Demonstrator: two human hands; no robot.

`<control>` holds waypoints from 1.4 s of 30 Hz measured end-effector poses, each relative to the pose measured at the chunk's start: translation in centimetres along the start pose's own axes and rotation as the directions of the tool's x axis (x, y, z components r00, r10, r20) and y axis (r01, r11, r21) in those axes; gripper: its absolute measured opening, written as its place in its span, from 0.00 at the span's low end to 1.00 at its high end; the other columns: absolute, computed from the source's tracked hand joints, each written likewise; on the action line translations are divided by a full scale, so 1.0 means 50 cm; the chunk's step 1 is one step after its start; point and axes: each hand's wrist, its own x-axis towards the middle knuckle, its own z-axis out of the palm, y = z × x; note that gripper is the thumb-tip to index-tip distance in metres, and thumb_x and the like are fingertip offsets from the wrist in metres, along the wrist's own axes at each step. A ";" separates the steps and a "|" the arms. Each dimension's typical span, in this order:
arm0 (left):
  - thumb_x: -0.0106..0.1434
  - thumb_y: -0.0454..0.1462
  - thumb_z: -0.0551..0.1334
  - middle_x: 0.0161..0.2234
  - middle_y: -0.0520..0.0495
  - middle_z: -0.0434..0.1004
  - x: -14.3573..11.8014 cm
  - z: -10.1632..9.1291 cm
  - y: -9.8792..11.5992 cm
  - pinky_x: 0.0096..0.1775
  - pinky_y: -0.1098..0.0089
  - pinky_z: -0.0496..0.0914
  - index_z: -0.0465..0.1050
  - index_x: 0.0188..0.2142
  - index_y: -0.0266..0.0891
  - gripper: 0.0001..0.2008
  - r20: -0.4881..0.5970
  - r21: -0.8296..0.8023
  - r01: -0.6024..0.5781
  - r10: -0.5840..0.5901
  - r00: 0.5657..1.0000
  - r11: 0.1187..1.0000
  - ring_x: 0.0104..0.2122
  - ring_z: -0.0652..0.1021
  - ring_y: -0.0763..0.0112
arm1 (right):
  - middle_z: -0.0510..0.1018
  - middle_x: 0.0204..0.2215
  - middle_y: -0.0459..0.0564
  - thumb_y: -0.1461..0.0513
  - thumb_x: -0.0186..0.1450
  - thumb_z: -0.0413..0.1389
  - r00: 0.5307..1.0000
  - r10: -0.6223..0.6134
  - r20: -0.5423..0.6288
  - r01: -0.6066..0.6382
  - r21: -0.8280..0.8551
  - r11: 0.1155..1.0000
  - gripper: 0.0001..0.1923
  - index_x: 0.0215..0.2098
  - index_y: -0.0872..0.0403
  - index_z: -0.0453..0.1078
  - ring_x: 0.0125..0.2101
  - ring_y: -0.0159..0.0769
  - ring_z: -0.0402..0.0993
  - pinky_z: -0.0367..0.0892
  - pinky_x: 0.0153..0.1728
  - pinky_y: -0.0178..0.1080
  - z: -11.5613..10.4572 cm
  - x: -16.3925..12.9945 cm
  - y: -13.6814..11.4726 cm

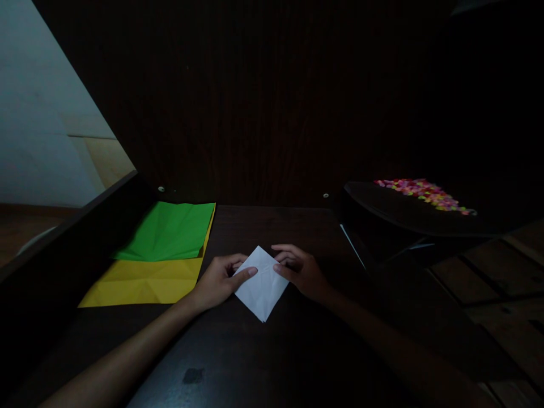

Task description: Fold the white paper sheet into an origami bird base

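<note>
A white paper (264, 292), folded into a small diamond, is held between my two hands just above the dark wooden surface (238, 351). My left hand (219, 280) grips its left corner, thumb on top and fingers behind. On the opposite corner, my right hand (304, 275) presses with its thumb while the index finger stretches out past the paper's far edge. The other right fingers are partly hidden behind the sheet. Layered edges show at the near corner of the diamond.
Left of my hands, a creased green sheet (170, 232) overlaps a yellow sheet (144, 281). A dark upright panel (238, 113) rises at the back. To the right, a dark raised piece (382, 212) bears a string of small pink, red and yellow pieces (425, 192). A low ledge (76, 224) borders the left.
</note>
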 end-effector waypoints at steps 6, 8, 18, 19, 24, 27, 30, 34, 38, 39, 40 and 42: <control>0.63 0.49 0.60 0.21 0.53 0.69 -0.008 0.011 0.005 0.23 0.76 0.58 0.73 0.28 0.34 0.19 0.066 -0.020 0.049 -0.048 0.997 0.999 0.22 0.67 0.76 | 0.81 0.28 0.48 0.57 0.61 0.59 0.997 0.077 0.016 -0.075 -0.091 0.993 0.09 0.33 0.53 0.76 0.29 0.36 0.76 0.69 0.31 0.36 0.001 -0.003 -0.009; 0.63 0.50 0.60 0.20 0.54 0.66 -0.010 0.013 0.006 0.22 0.76 0.56 0.72 0.26 0.34 0.21 0.093 -0.035 0.070 -0.066 0.993 0.997 0.20 0.65 0.77 | 0.82 0.29 0.48 0.57 0.61 0.59 0.998 0.057 0.039 -0.051 -0.120 0.991 0.08 0.33 0.53 0.77 0.30 0.36 0.77 0.69 0.32 0.36 0.001 -0.005 -0.012; 0.61 0.50 0.62 0.23 0.51 0.72 -0.009 0.012 0.009 0.24 0.75 0.61 0.76 0.28 0.33 0.20 0.074 -0.159 0.114 -0.104 0.992 0.981 0.22 0.69 0.74 | 0.81 0.27 0.47 0.57 0.61 0.60 0.987 0.102 0.124 -0.095 -0.061 0.994 0.10 0.36 0.53 0.78 0.27 0.33 0.76 0.67 0.29 0.34 0.009 -0.009 -0.010; 0.60 0.50 0.63 0.24 0.50 0.74 -0.007 0.009 0.008 0.25 0.75 0.62 0.77 0.30 0.33 0.20 0.043 -0.186 0.116 -0.110 0.993 0.976 0.23 0.70 0.74 | 0.80 0.25 0.47 0.56 0.61 0.60 0.983 0.127 0.132 -0.123 -0.040 0.992 0.10 0.34 0.54 0.77 0.24 0.32 0.74 0.67 0.27 0.33 0.006 -0.008 -0.010; 0.58 0.51 0.65 0.26 0.47 0.77 -0.001 0.002 0.005 0.26 0.73 0.65 0.78 0.32 0.33 0.21 -0.034 -0.266 0.141 -0.156 0.987 0.953 0.24 0.73 0.70 | 0.74 0.17 0.44 0.52 0.61 0.59 0.980 0.156 0.127 -0.155 -0.017 0.988 0.16 0.26 0.56 0.74 0.15 0.27 0.67 0.61 0.18 0.31 -0.017 0.000 -0.012; 0.57 0.52 0.65 0.25 0.47 0.77 -0.001 0.004 0.005 0.25 0.74 0.65 0.78 0.31 0.34 0.20 -0.030 -0.278 0.135 -0.149 0.988 0.951 0.23 0.73 0.71 | 0.74 0.18 0.44 0.53 0.61 0.59 0.985 0.139 0.101 -0.139 -0.009 0.990 0.14 0.27 0.56 0.75 0.16 0.27 0.68 0.62 0.19 0.30 -0.022 0.002 -0.014; 0.57 0.52 0.65 0.24 0.49 0.76 -0.002 0.005 -0.001 0.25 0.74 0.65 0.78 0.30 0.35 0.20 -0.082 -0.259 0.123 -0.148 0.986 0.958 0.23 0.72 0.72 | 0.75 0.19 0.44 0.53 0.60 0.61 0.982 0.139 0.125 -0.139 -0.006 0.990 0.13 0.29 0.55 0.76 0.17 0.28 0.70 0.63 0.20 0.31 -0.022 0.003 -0.015; 0.56 0.52 0.66 0.21 0.50 0.73 -0.001 0.003 -0.007 0.25 0.74 0.64 0.77 0.26 0.35 0.20 -0.152 -0.246 0.120 -0.161 0.975 0.962 0.22 0.71 0.72 | 0.76 0.19 0.44 0.53 0.59 0.61 0.979 0.133 0.152 -0.129 -0.033 0.991 0.13 0.28 0.55 0.75 0.17 0.27 0.70 0.64 0.21 0.31 -0.022 0.003 -0.014; 0.56 0.52 0.65 0.20 0.52 0.72 0.000 0.001 -0.002 0.23 0.75 0.62 0.76 0.24 0.35 0.21 -0.121 -0.250 0.121 -0.154 0.981 0.961 0.21 0.70 0.73 | 0.73 0.17 0.42 0.54 0.61 0.60 0.982 0.137 0.127 -0.134 -0.033 0.990 0.12 0.29 0.55 0.74 0.17 0.28 0.69 0.63 0.21 0.31 -0.025 0.004 -0.009; 0.56 0.52 0.65 0.22 0.51 0.74 0.000 0.001 0.001 0.24 0.75 0.63 0.77 0.25 0.35 0.20 -0.087 -0.262 0.129 -0.156 0.984 0.956 0.22 0.71 0.73 | 0.73 0.17 0.42 0.54 0.61 0.60 0.984 0.138 0.117 -0.136 -0.027 0.990 0.12 0.29 0.55 0.74 0.17 0.27 0.69 0.63 0.21 0.31 -0.026 0.004 -0.008; 0.56 0.51 0.66 0.24 0.50 0.76 0.000 0.001 0.003 0.25 0.74 0.65 0.78 0.28 0.35 0.19 -0.050 -0.278 0.139 -0.159 0.986 0.951 0.23 0.73 0.72 | 0.74 0.18 0.42 0.54 0.61 0.60 0.985 0.137 0.104 -0.136 -0.015 0.991 0.12 0.30 0.55 0.73 0.17 0.27 0.69 0.63 0.20 0.31 -0.026 0.004 -0.008; 0.56 0.49 0.67 0.28 0.48 0.79 0.000 0.002 0.005 0.29 0.72 0.68 0.78 0.32 0.35 0.18 0.020 -0.309 0.159 -0.161 0.987 0.938 0.26 0.76 0.69 | 0.74 0.20 0.43 0.53 0.61 0.60 0.988 0.138 0.071 -0.139 0.010 0.990 0.12 0.30 0.55 0.72 0.17 0.27 0.69 0.63 0.20 0.31 -0.025 0.003 -0.009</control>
